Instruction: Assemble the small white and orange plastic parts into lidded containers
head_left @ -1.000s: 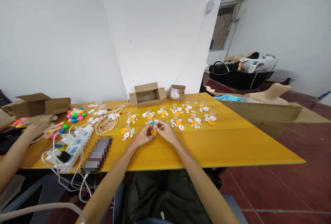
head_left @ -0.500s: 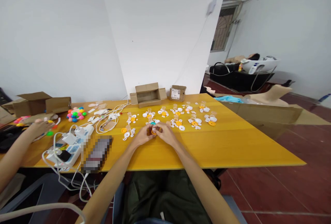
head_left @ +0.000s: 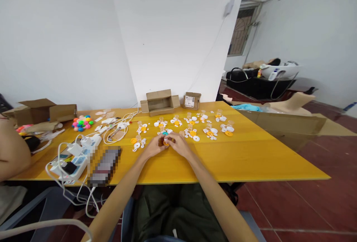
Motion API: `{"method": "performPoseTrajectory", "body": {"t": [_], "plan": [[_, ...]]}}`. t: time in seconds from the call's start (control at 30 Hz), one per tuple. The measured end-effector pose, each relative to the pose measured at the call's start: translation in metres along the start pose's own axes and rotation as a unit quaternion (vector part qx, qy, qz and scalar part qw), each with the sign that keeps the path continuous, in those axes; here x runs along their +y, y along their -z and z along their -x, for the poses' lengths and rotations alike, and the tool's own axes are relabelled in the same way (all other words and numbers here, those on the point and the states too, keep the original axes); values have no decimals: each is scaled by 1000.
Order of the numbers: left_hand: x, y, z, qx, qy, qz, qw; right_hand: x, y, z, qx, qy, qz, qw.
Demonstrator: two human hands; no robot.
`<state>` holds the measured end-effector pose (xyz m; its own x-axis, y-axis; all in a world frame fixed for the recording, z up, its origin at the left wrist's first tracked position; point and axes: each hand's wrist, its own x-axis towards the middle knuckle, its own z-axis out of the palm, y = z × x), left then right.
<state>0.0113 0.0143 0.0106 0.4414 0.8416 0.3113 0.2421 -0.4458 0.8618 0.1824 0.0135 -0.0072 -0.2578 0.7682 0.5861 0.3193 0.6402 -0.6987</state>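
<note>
My left hand [head_left: 154,146] and my right hand [head_left: 179,144] meet over the yellow table [head_left: 240,156], fingers closed around a small orange round plastic part [head_left: 166,143]. Something small and white shows at its top, partly hidden by my fingers. Just beyond my fingertips lies a teal ring [head_left: 165,133]. Around it are little groups of plastic pieces: orange rings [head_left: 228,133], white discs [head_left: 196,138], clear cups [head_left: 208,126] and small white pieces with cut-outs [head_left: 143,143].
An open cardboard box [head_left: 160,105] and a smaller box [head_left: 192,101] stand against the wall. To my left lie a power strip [head_left: 80,164] with cables, a phone [head_left: 105,166] and colourful balls [head_left: 80,123]. Another person's arm [head_left: 13,149] reaches in at far left.
My hands stay almost still around the orange part. At far left, the other person's forearm and hand have drawn away from the balls, and a bent arm shows there now.
</note>
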Motion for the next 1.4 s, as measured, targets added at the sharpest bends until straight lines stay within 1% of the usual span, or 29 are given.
{"method": "performPoseTrajectory", "body": {"t": [0.2, 0.67, 1.0, 1.4], "plan": [[-3, 0, 0, -3, -9, -17, 1000, 1, 1, 0, -8, 8, -4, 1000], [1, 0, -1, -13, 13, -12, 1000, 1, 1, 0, -16, 20, 6, 1000], [-2, 1, -1, -14, 23, -32, 999, 4, 2, 0, -30, 37, 4, 999], [-2, 0, -1, -14, 21, -21, 999, 5, 1, 1, -24, 34, 11, 999]]}}
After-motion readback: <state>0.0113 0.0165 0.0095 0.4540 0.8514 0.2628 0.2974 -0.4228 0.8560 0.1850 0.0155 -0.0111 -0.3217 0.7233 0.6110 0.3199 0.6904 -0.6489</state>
